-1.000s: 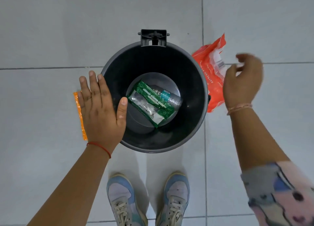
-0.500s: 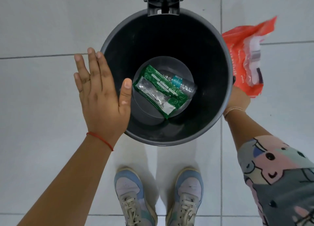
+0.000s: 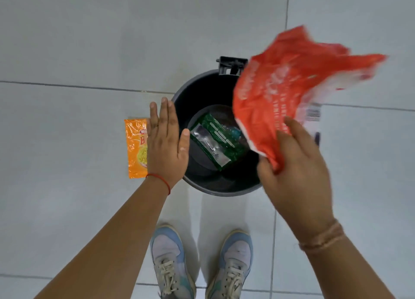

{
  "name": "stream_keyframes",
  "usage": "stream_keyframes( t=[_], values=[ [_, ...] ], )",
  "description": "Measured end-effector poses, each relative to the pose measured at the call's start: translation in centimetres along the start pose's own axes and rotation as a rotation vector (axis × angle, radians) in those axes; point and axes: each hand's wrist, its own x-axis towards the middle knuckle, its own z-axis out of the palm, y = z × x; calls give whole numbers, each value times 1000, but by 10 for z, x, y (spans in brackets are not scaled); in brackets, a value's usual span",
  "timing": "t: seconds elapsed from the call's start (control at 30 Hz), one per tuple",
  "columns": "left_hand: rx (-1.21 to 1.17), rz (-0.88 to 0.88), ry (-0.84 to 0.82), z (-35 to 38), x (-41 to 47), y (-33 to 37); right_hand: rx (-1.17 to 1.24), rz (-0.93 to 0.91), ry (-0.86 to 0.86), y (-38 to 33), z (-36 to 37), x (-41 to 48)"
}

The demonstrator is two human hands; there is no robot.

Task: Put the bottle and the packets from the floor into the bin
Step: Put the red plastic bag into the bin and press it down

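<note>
One red packet (image 3: 289, 85) gripped by right hand (image 3: 296, 170) above bin (image 3: 224, 189)

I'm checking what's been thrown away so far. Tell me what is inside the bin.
Inside the bin lies a green packet on the bottom, with a bottle partly showing beside it. The red packet held in the right hand covers the bin's right part.

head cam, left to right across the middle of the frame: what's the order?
Orange packet on the floor → open left hand → green packet in the bin → red packet gripped by the right hand.
</note>
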Motion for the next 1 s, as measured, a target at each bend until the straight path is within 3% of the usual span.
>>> stream_keyframes(
  t=[0.17,0.43,0.47,0.53,0.6,0.67,0.77,1.0],
  values=[
    [18,-14,22,2,-1,0,-183,-44,-513,-14,51,28],
    [98,-22,42,6,-2,-2,-112,-26,-1001,-8,142,55],
    [95,-19,41,6,-1,-3,-53,-46,-979,-9,141,56],
    [93,-14,35,6,-1,-3,-58,-157,-694,-10,135,59],
    [90,-13,35,5,0,-3,-297,-231,-451,-4,130,59],
    [81,-11,29,5,-1,-2,-483,-158,-622,7,131,55],
    [84,-5,32,5,0,-1,-465,-18,-926,20,150,57],
    [72,0,53,8,0,-3,-448,31,-902,24,188,62]
  ],
)
